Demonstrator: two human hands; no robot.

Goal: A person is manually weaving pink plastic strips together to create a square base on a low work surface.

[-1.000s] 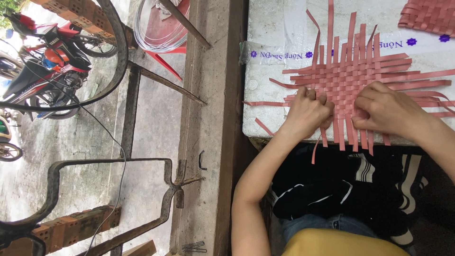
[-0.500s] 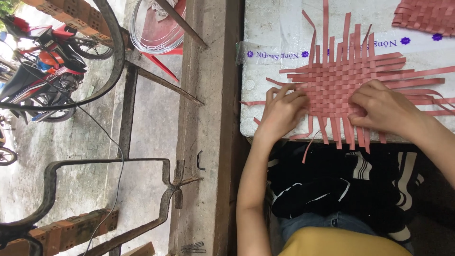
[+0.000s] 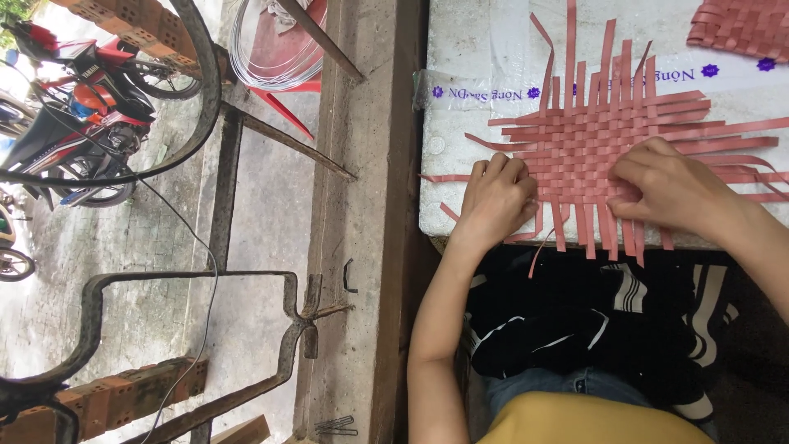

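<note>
nearest the camera is the person's lap: a yellow shirt hem [image 3: 592, 421], a strip of blue denim, and a black cloth with white stripes [image 3: 592, 316] bunched between the body and the near edge of the table [image 3: 460, 123], a white foam-like slab.

both forearms reach up from there to that near edge. the left hand [image 3: 496, 200] lies knuckles up, fingers curled down and pressing on the near left edge of the pink woven mat [image 3: 604, 148]; whether it pinches a strip under the fingers cannot be told. the right hand [image 3: 670, 187] rests on the mat's near right part, fingers bent and closed on the woven strips there, thumb tucked toward the middle of the weave.

the mat lies flat on the table, close to its near edge, a checker weave of flat pink strips whose loose ends stick out on all sides; several hang over the near edge just past the hands, and others reach toward the far edge and the right.

beyond the mat a band of clear tape with purple print [image 3: 575, 82] runs across the table. at the far right corner lies a second pink woven piece [image 3: 744, 29], well apart from the hands.

left of the table is a concrete ledge [image 3: 362, 214], then bent metal bars, a red chair, brick pieces and parked motorbikes [image 3: 78, 123] on the pavement.
</note>
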